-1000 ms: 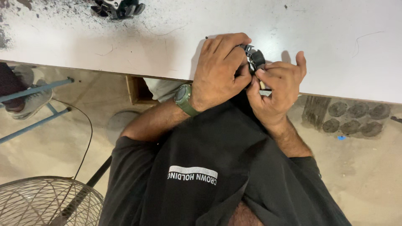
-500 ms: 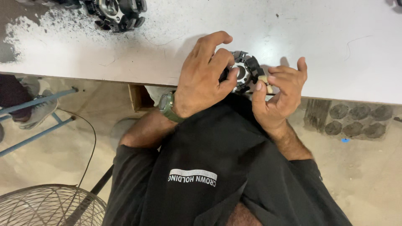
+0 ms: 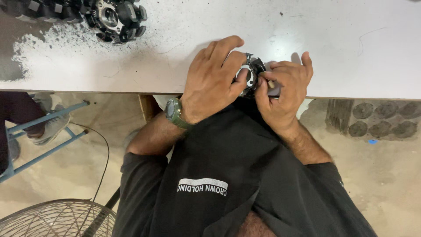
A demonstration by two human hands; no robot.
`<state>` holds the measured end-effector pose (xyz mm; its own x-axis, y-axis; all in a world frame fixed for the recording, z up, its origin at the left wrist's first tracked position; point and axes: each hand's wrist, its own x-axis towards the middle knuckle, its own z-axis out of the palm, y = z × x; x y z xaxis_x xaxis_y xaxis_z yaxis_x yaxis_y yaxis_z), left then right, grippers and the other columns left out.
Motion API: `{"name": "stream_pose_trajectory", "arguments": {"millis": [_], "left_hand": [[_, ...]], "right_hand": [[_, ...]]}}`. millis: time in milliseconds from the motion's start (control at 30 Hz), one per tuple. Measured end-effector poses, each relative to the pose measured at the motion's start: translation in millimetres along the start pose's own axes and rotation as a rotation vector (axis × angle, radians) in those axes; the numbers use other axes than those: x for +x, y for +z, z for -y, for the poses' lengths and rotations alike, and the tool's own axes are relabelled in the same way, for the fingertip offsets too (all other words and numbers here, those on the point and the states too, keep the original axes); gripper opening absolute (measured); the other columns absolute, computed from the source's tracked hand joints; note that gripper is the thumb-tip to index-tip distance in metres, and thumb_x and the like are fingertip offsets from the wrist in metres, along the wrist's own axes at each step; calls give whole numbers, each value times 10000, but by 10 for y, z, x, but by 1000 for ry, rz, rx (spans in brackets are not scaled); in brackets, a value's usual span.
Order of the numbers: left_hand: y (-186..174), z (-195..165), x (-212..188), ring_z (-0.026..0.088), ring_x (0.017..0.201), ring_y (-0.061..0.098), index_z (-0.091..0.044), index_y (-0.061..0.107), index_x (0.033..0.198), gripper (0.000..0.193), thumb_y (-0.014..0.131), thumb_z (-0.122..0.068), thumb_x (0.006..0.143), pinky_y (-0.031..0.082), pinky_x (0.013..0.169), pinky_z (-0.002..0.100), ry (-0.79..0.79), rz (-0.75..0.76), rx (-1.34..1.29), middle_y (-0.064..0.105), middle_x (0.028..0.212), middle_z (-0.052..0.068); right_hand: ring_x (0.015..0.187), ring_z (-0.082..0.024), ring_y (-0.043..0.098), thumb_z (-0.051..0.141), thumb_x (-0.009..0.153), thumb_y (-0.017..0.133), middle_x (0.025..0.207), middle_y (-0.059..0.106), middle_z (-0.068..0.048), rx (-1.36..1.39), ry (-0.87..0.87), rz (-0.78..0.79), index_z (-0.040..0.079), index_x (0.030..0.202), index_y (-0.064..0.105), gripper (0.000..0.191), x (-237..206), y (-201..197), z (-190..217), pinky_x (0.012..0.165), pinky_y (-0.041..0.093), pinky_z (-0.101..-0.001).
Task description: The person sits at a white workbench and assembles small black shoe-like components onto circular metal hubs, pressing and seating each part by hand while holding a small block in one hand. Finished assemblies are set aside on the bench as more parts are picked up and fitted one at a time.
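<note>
My left hand (image 3: 212,81), with a green watch on its wrist, is wrapped over a round black and silver metal part (image 3: 251,74) at the near edge of the white table (image 3: 307,35). My right hand (image 3: 285,92) grips the same part from the right side, fingers curled around it and pinching a small piece against it. Most of the part is hidden under my fingers. Both hands sit just above my black shirt.
A similar black metal part (image 3: 116,17) and more dark parts lie at the table's far left among dark dust. A blue metal frame (image 3: 44,136) and another person's shoe are at the left, with a fan grille (image 3: 52,219) at the lower left on the floor.
The view has shifted so the table sits lower in frame. My left hand has turned on the part, showing more of its silver ring; both hands stay on it.
</note>
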<state>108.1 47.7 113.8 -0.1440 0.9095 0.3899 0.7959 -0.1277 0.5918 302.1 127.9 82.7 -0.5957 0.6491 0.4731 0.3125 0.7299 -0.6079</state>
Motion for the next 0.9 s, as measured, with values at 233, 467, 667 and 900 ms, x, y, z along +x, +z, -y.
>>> {"name": "stream_pose_trajectory", "arguments": {"millis": [233,467,667,900], "left_hand": [[-1,55,4,241,1212,613,-79,660,1127,172,753,-129,991,522,1003,410,69,39,5,582,1398,40],[-20,180,53,264,1244,603,-62,642,1036,161,743,-67,911,537,986,400,160,37,-14,571,1367,68],[13,143,-5,271,1198,629,-48,652,1090,194,750,-104,931,551,933,410,185,97,-26,573,1357,83],[-17,110,-55,257,1148,662,-42,643,1086,162,741,-91,966,577,907,381,105,99,-52,599,1346,69]], "right_hand": [[1127,-295,651,-12,921,762,1053,659,-89,-10,2,1,74,1096,616,243,11,-33,12,1300,243,-579],[1119,-284,654,-10,908,767,1033,658,-85,1,8,1,74,1077,614,243,28,-37,2,1305,243,-571],[1119,-292,656,-14,905,771,1030,662,-83,-1,-2,-10,76,1069,622,240,26,-30,-29,1303,244,-571],[1096,-285,661,-27,896,769,1001,657,-73,15,-73,-37,70,1057,607,248,-21,13,-52,1286,236,-587]]}}
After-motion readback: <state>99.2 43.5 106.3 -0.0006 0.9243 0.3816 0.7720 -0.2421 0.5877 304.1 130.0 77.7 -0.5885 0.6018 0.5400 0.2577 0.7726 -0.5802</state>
